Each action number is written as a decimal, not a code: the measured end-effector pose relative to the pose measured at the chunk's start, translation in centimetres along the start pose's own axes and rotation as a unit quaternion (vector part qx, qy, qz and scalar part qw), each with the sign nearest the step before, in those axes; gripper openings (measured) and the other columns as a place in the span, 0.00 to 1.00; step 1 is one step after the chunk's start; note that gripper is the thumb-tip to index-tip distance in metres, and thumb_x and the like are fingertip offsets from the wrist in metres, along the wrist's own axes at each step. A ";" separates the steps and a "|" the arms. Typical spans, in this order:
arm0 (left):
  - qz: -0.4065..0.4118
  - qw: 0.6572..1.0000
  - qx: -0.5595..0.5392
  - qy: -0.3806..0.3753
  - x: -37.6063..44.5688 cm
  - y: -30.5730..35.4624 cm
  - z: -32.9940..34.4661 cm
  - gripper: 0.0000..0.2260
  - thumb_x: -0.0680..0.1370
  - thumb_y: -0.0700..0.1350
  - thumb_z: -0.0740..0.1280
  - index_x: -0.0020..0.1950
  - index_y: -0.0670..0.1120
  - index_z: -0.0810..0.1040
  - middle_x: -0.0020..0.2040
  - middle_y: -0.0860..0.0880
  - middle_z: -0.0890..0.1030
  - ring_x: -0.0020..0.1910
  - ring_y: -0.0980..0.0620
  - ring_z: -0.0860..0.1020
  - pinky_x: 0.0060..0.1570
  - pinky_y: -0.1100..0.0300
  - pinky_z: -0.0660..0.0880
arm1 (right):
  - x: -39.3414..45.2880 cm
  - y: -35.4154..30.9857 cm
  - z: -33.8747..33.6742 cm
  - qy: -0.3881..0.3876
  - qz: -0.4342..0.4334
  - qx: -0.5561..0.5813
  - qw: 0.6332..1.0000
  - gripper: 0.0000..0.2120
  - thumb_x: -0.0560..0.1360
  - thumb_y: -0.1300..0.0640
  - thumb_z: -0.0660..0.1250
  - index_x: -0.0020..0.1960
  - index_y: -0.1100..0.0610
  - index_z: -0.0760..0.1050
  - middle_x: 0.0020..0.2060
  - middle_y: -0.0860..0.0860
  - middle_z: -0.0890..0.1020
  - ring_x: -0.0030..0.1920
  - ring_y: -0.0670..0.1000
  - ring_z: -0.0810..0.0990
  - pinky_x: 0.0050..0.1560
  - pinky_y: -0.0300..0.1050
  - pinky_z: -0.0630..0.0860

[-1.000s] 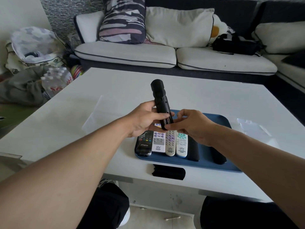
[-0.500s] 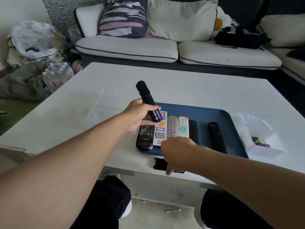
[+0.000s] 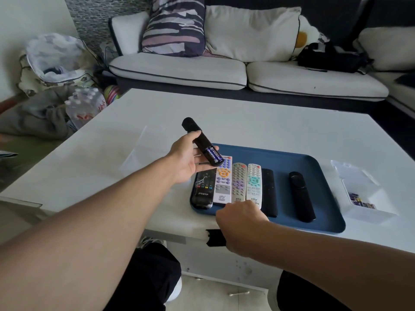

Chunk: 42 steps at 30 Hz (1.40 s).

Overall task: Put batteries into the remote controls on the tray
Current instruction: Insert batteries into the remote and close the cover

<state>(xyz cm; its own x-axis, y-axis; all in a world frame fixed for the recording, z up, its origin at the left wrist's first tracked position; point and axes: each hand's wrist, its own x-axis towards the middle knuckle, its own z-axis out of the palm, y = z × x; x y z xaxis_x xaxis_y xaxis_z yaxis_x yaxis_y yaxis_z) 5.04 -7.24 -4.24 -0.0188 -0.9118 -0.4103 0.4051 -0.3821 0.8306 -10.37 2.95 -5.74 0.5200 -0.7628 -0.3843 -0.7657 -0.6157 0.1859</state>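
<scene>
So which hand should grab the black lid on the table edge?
The right hand. It is already on the lid, while the left hand is busy holding the remote with its batteries showing.

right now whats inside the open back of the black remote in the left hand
Blue-labelled batteries sit in the open compartment of the slim black remote, held by the left hand. Their count is unclear, and the fingers hide the remote's underside.
</scene>
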 end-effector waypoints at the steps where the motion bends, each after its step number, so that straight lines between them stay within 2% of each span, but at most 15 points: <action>1: -0.002 1.000 -0.011 0.002 0.1 0.0 -0.1 0.14 0.84 0.52 0.61 0.62 0.43 0.71 0.55 0.34 0.84 0.52 0.36 0.84 0.47 0.41 0.82 | -0.1 0.3 -0.3 0.006 0.003 0.034 0.999 0.09 0.73 0.56 0.71 0.52 0.54 0.76 0.47 0.52 0.81 0.41 0.54 0.75 0.42 0.46 0.70; 4: -0.006 0.999 -0.046 0.005 0.2 0.2 -0.2 0.17 0.83 0.53 0.61 0.67 0.43 0.70 0.56 0.33 0.83 0.53 0.35 0.84 0.45 0.40 0.82 | -0.1 2.3 -2.5 0.029 0.046 0.136 0.989 0.15 0.70 0.45 0.72 0.54 0.48 0.79 0.46 0.48 0.83 0.45 0.52 0.81 0.46 0.45 0.77; 6: -0.004 0.999 -0.049 0.001 0.2 0.2 -0.1 0.19 0.83 0.54 0.60 0.69 0.43 0.70 0.57 0.33 0.83 0.54 0.35 0.83 0.43 0.41 0.82 | 0.0 4.5 -3.7 0.062 0.099 0.184 0.976 0.15 0.69 0.41 0.71 0.53 0.43 0.79 0.46 0.44 0.83 0.46 0.51 0.82 0.47 0.44 0.77; 9: -0.003 0.999 -0.031 -0.031 0.1 0.1 0.1 0.20 0.83 0.55 0.60 0.68 0.42 0.71 0.58 0.33 0.82 0.52 0.34 0.83 0.44 0.42 0.83 | 0.4 7.7 -4.5 0.170 0.174 0.214 0.946 0.16 0.70 0.36 0.69 0.55 0.40 0.77 0.47 0.42 0.83 0.46 0.50 0.81 0.43 0.45 0.74; 11: -0.009 0.998 -0.024 -0.062 -0.1 0.0 0.4 0.19 0.83 0.54 0.60 0.66 0.41 0.72 0.52 0.36 0.84 0.51 0.35 0.83 0.49 0.39 0.82 | 0.6 9.0 -4.4 0.260 0.199 0.217 0.920 0.17 0.72 0.37 0.68 0.58 0.41 0.76 0.48 0.41 0.83 0.46 0.51 0.81 0.42 0.45 0.70; 13: -0.010 0.996 -0.007 -0.087 -0.5 -0.1 0.8 0.17 0.83 0.53 0.61 0.63 0.42 0.75 0.45 0.39 0.85 0.48 0.36 0.83 0.52 0.38 0.81 | 0.7 9.4 -4.6 0.295 0.212 0.234 0.902 0.18 0.72 0.36 0.67 0.59 0.41 0.76 0.49 0.40 0.83 0.48 0.51 0.81 0.43 0.46 0.69; 16: 0.001 0.992 0.042 -0.118 -1.0 -0.3 1.7 0.13 0.80 0.49 0.67 0.59 0.40 0.77 0.50 0.38 0.84 0.49 0.39 0.83 0.56 0.40 0.80 | 1.0 9.0 -4.4 0.281 0.218 0.244 0.902 0.19 0.72 0.33 0.66 0.59 0.40 0.77 0.50 0.40 0.84 0.49 0.51 0.81 0.44 0.46 0.68; 20: 0.042 0.986 0.117 -0.111 -1.2 -1.1 2.8 0.12 0.80 0.37 0.68 0.63 0.38 0.77 0.59 0.36 0.82 0.49 0.42 0.83 0.52 0.47 0.82 | 1.6 8.4 -3.9 0.278 0.213 0.247 0.904 0.23 0.70 0.28 0.64 0.59 0.39 0.75 0.45 0.40 0.83 0.46 0.50 0.81 0.41 0.46 0.68; 24: 0.048 0.987 0.116 -0.101 -1.1 -1.1 2.9 0.08 0.81 0.37 0.66 0.61 0.41 0.77 0.55 0.38 0.84 0.45 0.44 0.84 0.53 0.45 0.82 | 1.5 8.6 -4.1 0.270 0.214 0.266 0.900 0.26 0.68 0.25 0.64 0.60 0.39 0.76 0.45 0.38 0.82 0.47 0.47 0.79 0.41 0.45 0.68; 27: 0.055 0.988 0.106 -0.094 -0.9 -0.9 2.5 0.08 0.82 0.38 0.65 0.61 0.40 0.78 0.56 0.41 0.85 0.52 0.42 0.84 0.58 0.43 0.80 | 1.4 9.3 -4.0 0.264 0.229 0.298 0.888 0.24 0.69 0.25 0.65 0.56 0.40 0.77 0.45 0.39 0.82 0.46 0.46 0.79 0.39 0.44 0.70; 29: 0.065 0.990 0.095 -0.080 -0.8 -0.7 2.3 0.06 0.82 0.40 0.66 0.57 0.40 0.79 0.54 0.42 0.85 0.52 0.42 0.84 0.57 0.44 0.80 | 1.5 9.9 -3.7 0.242 0.229 0.349 0.876 0.23 0.68 0.26 0.66 0.52 0.42 0.78 0.44 0.40 0.83 0.43 0.46 0.81 0.40 0.46 0.76; 32: 0.087 0.990 0.095 -0.050 -0.6 -0.5 2.1 0.07 0.81 0.41 0.67 0.56 0.39 0.80 0.50 0.41 0.84 0.48 0.43 0.84 0.52 0.49 0.82 | 1.4 10.2 -3.3 0.166 0.181 0.499 0.831 0.19 0.70 0.32 0.69 0.49 0.46 0.80 0.43 0.46 0.85 0.37 0.48 0.85 0.41 0.50 0.85; 36: 0.096 0.991 0.082 -0.037 -0.4 -0.3 2.0 0.07 0.81 0.41 0.68 0.55 0.39 0.79 0.50 0.41 0.83 0.42 0.46 0.85 0.44 0.54 0.83 | 1.2 10.0 -2.8 0.072 0.136 0.621 0.769 0.16 0.74 0.40 0.71 0.54 0.51 0.81 0.47 0.50 0.86 0.42 0.50 0.86 0.39 0.46 0.84; 39: 0.091 0.993 0.070 -0.041 -0.6 -0.3 2.2 0.08 0.81 0.42 0.68 0.56 0.38 0.79 0.51 0.41 0.83 0.43 0.46 0.85 0.44 0.54 0.83 | 1.3 10.0 -2.5 0.052 0.103 0.687 0.717 0.14 0.76 0.46 0.71 0.57 0.54 0.81 0.49 0.52 0.86 0.43 0.50 0.85 0.41 0.44 0.82; 42: 0.090 0.993 0.062 -0.043 -0.8 -0.3 2.5 0.11 0.82 0.41 0.67 0.61 0.36 0.77 0.57 0.37 0.82 0.45 0.45 0.85 0.44 0.55 0.83 | 1.5 10.1 -2.4 0.054 0.098 0.736 0.668 0.11 0.78 0.51 0.70 0.57 0.56 0.82 0.52 0.55 0.86 0.45 0.51 0.85 0.42 0.42 0.80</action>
<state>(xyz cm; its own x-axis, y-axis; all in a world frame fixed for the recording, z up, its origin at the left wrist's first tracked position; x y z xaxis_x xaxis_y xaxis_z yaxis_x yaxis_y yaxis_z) 2.68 -6.83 -3.20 -0.0361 -0.9745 -0.2216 0.2934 -0.2224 0.9298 -16.44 -4.87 -2.29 0.3188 -0.8587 -0.4012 -0.3248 0.2986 -0.8974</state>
